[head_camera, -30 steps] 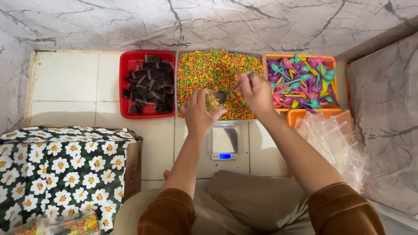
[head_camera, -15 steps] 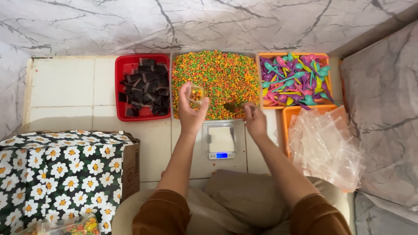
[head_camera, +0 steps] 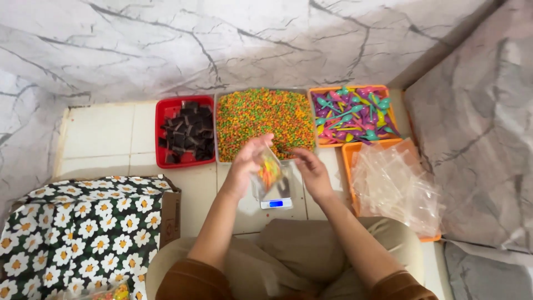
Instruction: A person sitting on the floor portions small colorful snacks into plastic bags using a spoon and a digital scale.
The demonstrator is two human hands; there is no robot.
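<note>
My left hand [head_camera: 248, 163] holds a small clear bag of colourful candy [head_camera: 270, 171] above a small digital scale [head_camera: 273, 198] on the tiled floor. My right hand [head_camera: 311, 173] hovers just right of the bag, fingers apart, with nothing visible in it. Just beyond both hands lies a clear tray of orange, green and yellow candy bits [head_camera: 262, 114].
A red tray of dark brown pieces [head_camera: 185, 133] lies left of the candy tray. An orange tray of coloured plastic spoons [head_camera: 351, 113] lies to its right. Clear plastic bags [head_camera: 392, 186] are piled on another orange tray. A cardboard box under a daisy-print cloth [head_camera: 78, 228] stands at the left.
My left hand has brought the candy bag back from over the candy tray to above the scale. My right hand has pulled away from the tray toward the bag.
</note>
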